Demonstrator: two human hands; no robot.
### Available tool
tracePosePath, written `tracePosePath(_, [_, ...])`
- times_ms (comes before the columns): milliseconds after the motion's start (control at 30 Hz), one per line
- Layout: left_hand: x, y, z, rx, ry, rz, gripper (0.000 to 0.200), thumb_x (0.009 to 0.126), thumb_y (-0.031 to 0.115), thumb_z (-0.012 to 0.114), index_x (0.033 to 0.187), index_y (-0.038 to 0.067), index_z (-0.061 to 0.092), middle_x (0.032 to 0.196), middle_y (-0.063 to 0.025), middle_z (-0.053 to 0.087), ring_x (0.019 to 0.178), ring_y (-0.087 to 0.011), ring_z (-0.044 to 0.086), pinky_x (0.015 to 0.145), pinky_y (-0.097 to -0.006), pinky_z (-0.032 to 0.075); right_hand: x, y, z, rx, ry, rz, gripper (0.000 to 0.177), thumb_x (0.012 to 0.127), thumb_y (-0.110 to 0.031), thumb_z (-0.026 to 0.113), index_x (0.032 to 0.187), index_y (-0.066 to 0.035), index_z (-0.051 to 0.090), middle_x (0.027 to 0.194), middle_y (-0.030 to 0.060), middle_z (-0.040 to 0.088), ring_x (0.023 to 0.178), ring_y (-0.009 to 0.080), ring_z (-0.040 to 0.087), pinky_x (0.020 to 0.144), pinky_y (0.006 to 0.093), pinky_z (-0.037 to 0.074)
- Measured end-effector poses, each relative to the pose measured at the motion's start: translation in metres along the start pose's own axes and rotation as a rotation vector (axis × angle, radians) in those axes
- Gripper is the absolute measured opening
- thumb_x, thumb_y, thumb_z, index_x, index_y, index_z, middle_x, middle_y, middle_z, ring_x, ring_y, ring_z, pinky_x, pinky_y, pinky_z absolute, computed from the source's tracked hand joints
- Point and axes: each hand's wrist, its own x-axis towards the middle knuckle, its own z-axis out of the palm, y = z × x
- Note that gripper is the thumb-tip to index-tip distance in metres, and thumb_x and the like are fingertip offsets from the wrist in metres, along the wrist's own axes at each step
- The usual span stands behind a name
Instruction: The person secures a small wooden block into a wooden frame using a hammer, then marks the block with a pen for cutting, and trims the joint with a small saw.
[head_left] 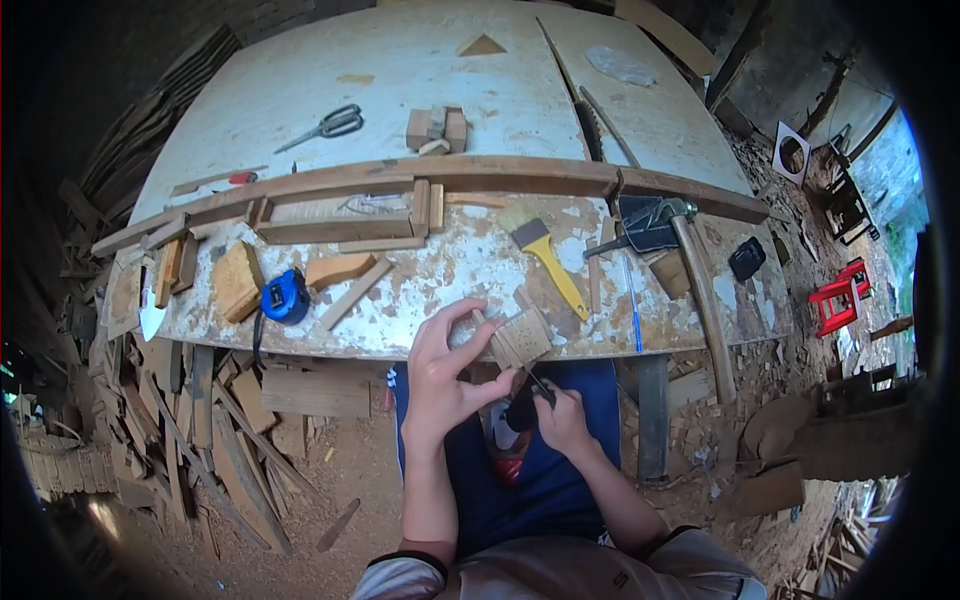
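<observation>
My left hand (447,372) grips a small wooden block (522,342) between thumb and fingers, just over the table's front edge. Below it, my right hand (564,420) is closed around a slim dark tool (543,387), whose thin end reaches up to the block's lower edge. What kind of tool it is, I cannot tell. A yellow-handled brush (556,272) lies on the table beyond the block. To its right rest a blue pen-like stick (633,305) and a hammer (690,260) with a long wooden handle hanging over the edge.
A blue tape measure (286,296) and wood pieces (237,282) lie to the left. Across the worktable (420,300) runs a long wooden beam (530,176). Behind it are scissors (335,124) and a small wooden assembly (437,131). Scrap wood (240,465) is piled below left.
</observation>
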Motion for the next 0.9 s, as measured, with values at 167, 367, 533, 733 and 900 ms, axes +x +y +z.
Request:
tracePosePath(167, [0.0,0.002,-0.002,-0.018,-0.01,0.017,0.06,0.059,0.02,0.095,0.116,0.006,0.083,0.132,-0.0152,0.071,0.119,-0.037,0.069,0.102,-0.046,0.054,-0.004,0.02,0.01,0.018,-0.022,0.027,0.026,0.098,-0.009,0.069,0.116,0.008,0.073,0.086,0.0302,0.072,0.086,0.0506,0.074,0.074,0.0524,0.06])
tracePosePath(367, [-0.001,0.004,-0.003,-0.01,-0.013,-0.01,0.061,0.059,0.021,0.095,0.117,0.007,0.083,0.132,-0.0152,0.071,0.119,-0.037,0.069,0.102,-0.0461,0.054,0.006,-0.001,0.01,0.054,-0.03,-0.013,0.023,0.097,-0.008,0.067,0.115,0.006,0.073,0.09,0.0298,0.073,0.087,0.0506,0.074,0.075,0.0535,0.059])
tracePosePath(533, [0.001,0.001,-0.002,-0.004,0.007,0.008,0.061,0.059,0.02,0.095,0.117,0.006,0.083,0.132,-0.0153,0.072,0.119,-0.0377,0.069,0.102,-0.0468,0.055,0.008,0.005,0.002,0.058,0.016,0.008,0.021,0.098,-0.007,0.065,0.112,0.007,0.073,0.087,0.0307,0.071,0.084,0.0499,0.074,0.074,0.0506,0.059])
tracePosePath(733, [0.0,0.002,-0.003,-0.01,0.005,0.014,0.062,0.058,0.019,0.095,0.118,0.005,0.083,0.132,-0.0156,0.071,0.119,-0.0369,0.069,0.102,-0.0457,0.055,-0.006,0.039,0.015,0.002,0.002,-0.02,0.026,0.099,-0.01,0.067,0.115,0.011,0.073,0.089,0.0302,0.073,0.086,0.0497,0.074,0.078,0.0508,0.059])
tracePosePath(900, [-0.005,-0.002,-0.001,0.007,-0.01,-0.013,0.065,0.058,0.019,0.095,0.121,0.005,0.083,0.132,-0.0162,0.071,0.118,-0.0352,0.069,0.103,-0.0432,0.055,0.011,-0.008,-0.002,0.066,-0.106,0.026,0.031,0.099,-0.013,0.068,0.118,0.012,0.073,0.094,0.0321,0.074,0.088,0.049,0.075,0.081,0.0499,0.06])
